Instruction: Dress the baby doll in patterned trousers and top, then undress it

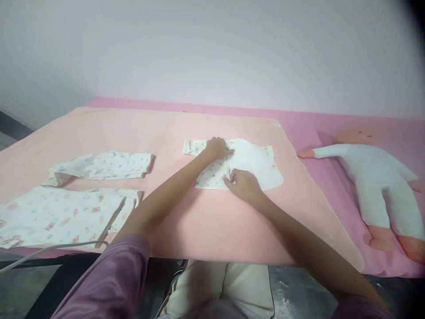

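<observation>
A small white printed baby shirt [255,161] lies on the peach cloth, one side patterned and the other plain white. My left hand [217,148] rests on its upper edge, fingers curled down onto the fabric and thumb pointing right. Lower down, my right hand [245,184] pinches the shirt near the line where the patterned part meets the plain part, with thumb and forefinger close together. What lies under the left fingers is hidden.
Folded printed garments, one narrow [102,165] and one wider [59,215], lie on the left. A doll in white clothing [378,177] lies at the right on a pink cover [318,190]. A pale cable [49,249] crosses the front left edge. A peach cloth [206,226] covers the table; a wall stands behind.
</observation>
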### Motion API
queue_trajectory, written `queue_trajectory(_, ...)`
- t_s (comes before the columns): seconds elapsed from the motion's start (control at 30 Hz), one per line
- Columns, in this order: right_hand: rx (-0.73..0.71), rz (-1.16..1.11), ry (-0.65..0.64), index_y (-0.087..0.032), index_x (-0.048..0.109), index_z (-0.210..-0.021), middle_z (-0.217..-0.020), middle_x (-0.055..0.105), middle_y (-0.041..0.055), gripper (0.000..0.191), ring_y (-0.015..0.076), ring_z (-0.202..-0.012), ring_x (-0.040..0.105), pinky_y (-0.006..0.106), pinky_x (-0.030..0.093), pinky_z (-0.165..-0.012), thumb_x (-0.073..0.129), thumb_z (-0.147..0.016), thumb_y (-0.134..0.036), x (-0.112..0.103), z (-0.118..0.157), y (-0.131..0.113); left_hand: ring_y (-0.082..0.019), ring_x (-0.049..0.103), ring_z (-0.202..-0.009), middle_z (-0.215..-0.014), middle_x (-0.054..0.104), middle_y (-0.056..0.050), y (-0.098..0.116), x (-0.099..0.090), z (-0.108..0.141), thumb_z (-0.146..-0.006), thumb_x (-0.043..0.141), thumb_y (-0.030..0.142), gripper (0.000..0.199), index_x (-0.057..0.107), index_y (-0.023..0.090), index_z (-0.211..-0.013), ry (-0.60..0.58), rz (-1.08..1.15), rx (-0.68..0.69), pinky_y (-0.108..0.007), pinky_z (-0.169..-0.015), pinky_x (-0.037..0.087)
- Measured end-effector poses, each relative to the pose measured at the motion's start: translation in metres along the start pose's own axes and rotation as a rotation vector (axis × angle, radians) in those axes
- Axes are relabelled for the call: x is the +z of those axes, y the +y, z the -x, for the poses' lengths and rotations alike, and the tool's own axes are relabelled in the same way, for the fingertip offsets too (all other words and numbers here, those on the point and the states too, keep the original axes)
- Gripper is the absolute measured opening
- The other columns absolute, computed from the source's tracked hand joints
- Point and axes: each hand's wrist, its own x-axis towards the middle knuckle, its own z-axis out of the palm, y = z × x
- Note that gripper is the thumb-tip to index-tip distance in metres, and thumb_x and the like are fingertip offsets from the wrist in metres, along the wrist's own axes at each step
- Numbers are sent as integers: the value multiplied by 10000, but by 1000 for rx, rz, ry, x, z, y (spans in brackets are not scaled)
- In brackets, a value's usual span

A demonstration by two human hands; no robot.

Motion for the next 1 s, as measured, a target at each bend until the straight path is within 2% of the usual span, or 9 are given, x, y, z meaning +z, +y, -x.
queue_trajectory(0.13, -11, -45, -4, -243, 534, -788, -730, 649, -4, 379, 191, -725, 581, 312, 355, -676, 682, -1072, -444, 1, 0, 1, -440, 779, -1217, -1200, 824, -247, 11, -2, -18, -939, 741, 491, 484, 843, 110, -1219, -66, -32, -20, -489, -1082, 589)
queue_trajectory(0.3, -58, -213, 31, -247, 468, -758, -698, 610, -23, 377, 183, -698, 567, 312, 369, -667, 662, -1040, -403, 2, 2, 0, -444, 801, -1160, -1113, 839, -242, -3, -13, -22, -915, 736, 426, 405, 859, 130, -1163, -102, 36, -28, -493, -1040, 603)
queue_trajectory(0.47, -101, -514, 0, -248, 454, -806, -710, 542, -45, 368, 160, -691, 527, 294, 407, -691, 641, -1047, -453, -1, -7, -22, -385, 830, -1019, -969, 846, -176, -44, -31, -17, -986, 629, 446, 364, 848, 164, -1054, -152, 142, -59, -446, -904, 623)
queue_trajectory(0.57, -197, -667, -38, -247, 484, -843, -814, 608, -33, 384, 165, -789, 621, 285, 495, -772, 656, -1056, -517, 4, -28, -51, -390, 829, -1005, -959, 846, -159, -77, -46, -16, -961, 654, 400, 331, 844, 170, -1104, -125, 168, -105, -453, -866, 626)
queue_trajectory(0.67, -362, -720, -102, -241, 598, -951, -1029, 747, 7, 349, 196, -1008, 737, 321, 585, -970, 648, -1085, -559, 16, -51, -80, -389, 821, -1053, -1098, 855, -174, -107, -54, -9, -967, 655, 344, 392, 811, 155, -1274, -63, 167, -148, -466, -908, 636)
queue_trajectory(0.73, -494, -613, -104, -230, 691, -1093, -1211, 797, 50, 298, 228, -1178, 749, 376, 588, -1093, 616, -1121, -518, 25, -60, -90, -407, 769, -1239, -1296, 825, -201, -121, -51, -2, -984, 643, 316, 475, 745, 150, -1418, 13, 147, -168, -509, -1057, 611)
queue_trajectory(0.83, -686, -350, -98, -234, 725, -1432, -1577, 718, 98, 366, 281, -1524, 620, 479, 522, -1275, 544, -1174, -421, 39, -60, -84, -417, 559, -1541, -1592, 679, -212, -131, -32, 12, -1053, 576, 336, 529, 653, 169, -1549, 166, 99, -93, -586, -1287, 454)
queue_trajectory(0.9, -776, -208, -156, -273, 630, -1651, -1797, 540, 76, 484, 284, -1720, 433, 543, 358, -1430, 492, -1203, -396, 47, -55, -72, -393, 488, -1593, -1696, 594, -184, -132, -15, 20, -1108, 503, 381, 536, 619, 201, -1599, 207, 77, 25, -590, -1331, 399)
queue_trajectory(1.0, -819, -87, -258, -338, 465, -1805, -1917, 325, 10, 576, 262, -1818, 243, 579, 100, -1519, 398, -1242, -438, 56, -49, -57, -382, 461, -1616, -1776, 519, -160, -128, 7, 26, -1150, 419, 419, 566, 578, 225, -1657, 198, 49, 106, -598, -1351, 362)
